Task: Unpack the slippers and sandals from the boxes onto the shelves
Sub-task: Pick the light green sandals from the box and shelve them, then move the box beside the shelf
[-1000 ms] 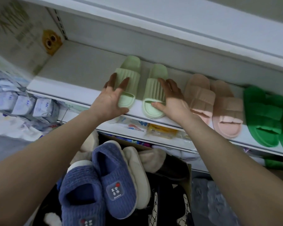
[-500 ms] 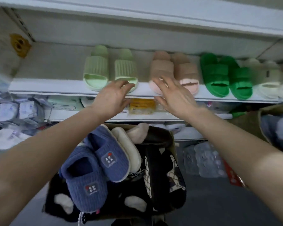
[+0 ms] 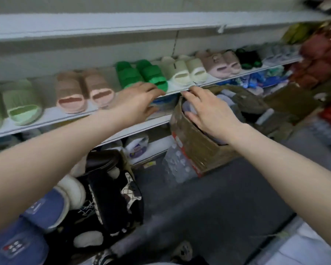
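Pairs of slippers stand in a row on the white shelf (image 3: pixel 52 113): light green (image 3: pixel 21 104), pink (image 3: pixel 84 90), bright green (image 3: pixel 139 73), cream (image 3: pixel 187 71), then mauve (image 3: pixel 220 64). My left hand (image 3: pixel 138 100) hovers open in front of the shelf edge, below the bright green pair, holding nothing. My right hand (image 3: pixel 208 109) reaches with spread fingers over the open top of a brown cardboard box (image 3: pixel 193 142) on the floor, touching pale slippers inside. A second box at lower left holds blue fleece slippers (image 3: pixel 36 213) and dark patterned ones (image 3: pixel 111 199).
Below the slipper shelf, lower shelves carry packaged goods (image 3: pixel 138 146). A pack of plastic bottles (image 3: pixel 178 167) sits against the brown box. More cardboard and red goods (image 3: pixel 325 60) crowd the right. Grey floor (image 3: pixel 218 213) lies between the boxes.
The view has swung right along the shelf. Both hands left the light green slippers and moved right; the right hand now reaches over the brown box.
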